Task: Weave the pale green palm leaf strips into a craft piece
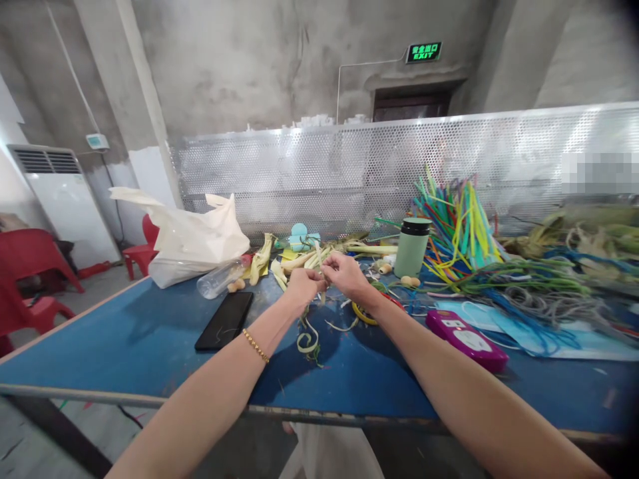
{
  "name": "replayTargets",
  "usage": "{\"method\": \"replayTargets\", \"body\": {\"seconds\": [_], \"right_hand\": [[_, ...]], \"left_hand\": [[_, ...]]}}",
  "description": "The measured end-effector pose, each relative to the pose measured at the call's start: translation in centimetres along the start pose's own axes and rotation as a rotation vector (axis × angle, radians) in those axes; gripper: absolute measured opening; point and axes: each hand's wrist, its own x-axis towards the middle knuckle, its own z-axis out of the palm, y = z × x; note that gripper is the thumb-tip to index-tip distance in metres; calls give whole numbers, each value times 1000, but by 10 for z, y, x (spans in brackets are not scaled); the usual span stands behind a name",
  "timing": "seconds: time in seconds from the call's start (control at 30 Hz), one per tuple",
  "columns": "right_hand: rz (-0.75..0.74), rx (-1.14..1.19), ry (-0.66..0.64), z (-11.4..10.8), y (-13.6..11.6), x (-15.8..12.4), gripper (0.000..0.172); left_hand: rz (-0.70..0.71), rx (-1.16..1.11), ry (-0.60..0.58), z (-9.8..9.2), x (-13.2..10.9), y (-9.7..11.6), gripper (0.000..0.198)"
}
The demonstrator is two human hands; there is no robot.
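My left hand (302, 289) and my right hand (345, 274) almost meet above the middle of the table, fingers pinched together. Between them is a narrow pale plant strip (318, 251), standing up above the fingertips, its lower end showing just under them. Fingers cover part of the strip. On the tabletop below lies a curled pale strip (308, 342) with thin green shreds. Behind my hands are pale, stalk-like plant pieces (370, 249). A yellow ring-shaped item (363, 314) is partly hidden by my right forearm.
Left of my hands are a black phone (224, 321), a clear bottle (219, 279) and a white plastic bag (200, 239). Rightward stand a green tumbler (412, 251) and bright coloured strips (462, 226), with a purple box (466, 340), blue masks (544, 332) and tangled cords (539, 303).
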Motion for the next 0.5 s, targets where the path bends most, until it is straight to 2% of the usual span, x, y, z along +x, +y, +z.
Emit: {"method": "replayTargets", "body": {"seconds": [0.3,0.4,0.5], "right_hand": [[25,-23,43,1,-3,-2,6],[25,-10,39,0,-1,-1,6],[-14,54,-30,-3,1,2,5]], "left_hand": [[-15,20,-3,0,0,0,18],[-11,39,-49,-3,1,1,21],[11,17,-143,-8,0,5,23]]}}
